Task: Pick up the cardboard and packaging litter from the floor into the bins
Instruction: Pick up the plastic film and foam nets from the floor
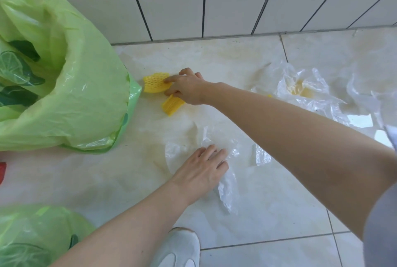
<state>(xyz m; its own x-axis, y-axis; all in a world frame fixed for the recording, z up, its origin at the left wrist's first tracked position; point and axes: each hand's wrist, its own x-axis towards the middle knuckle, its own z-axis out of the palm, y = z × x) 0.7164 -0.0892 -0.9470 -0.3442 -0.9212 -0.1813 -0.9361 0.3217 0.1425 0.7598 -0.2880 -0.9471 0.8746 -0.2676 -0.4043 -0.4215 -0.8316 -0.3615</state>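
Two yellow foam fruit nets lie on the tiled floor beside the green bin bag [64,99]. My right hand [187,88] reaches across and pinches the upper net [153,83] with fingers and thumb; the lower net [171,105] lies just under that hand. My left hand [202,168] rests with relaxed, spread fingers on a clear plastic bag [227,180] lying flat on the floor. More crumpled clear plastic [307,92] lies at the right.
A second green-lined bin [32,238] stands at the bottom left. A red scrap [2,172] shows at the left edge. My white shoe [180,247] is on the floor below. The white tiled wall [214,4] closes off the far side.
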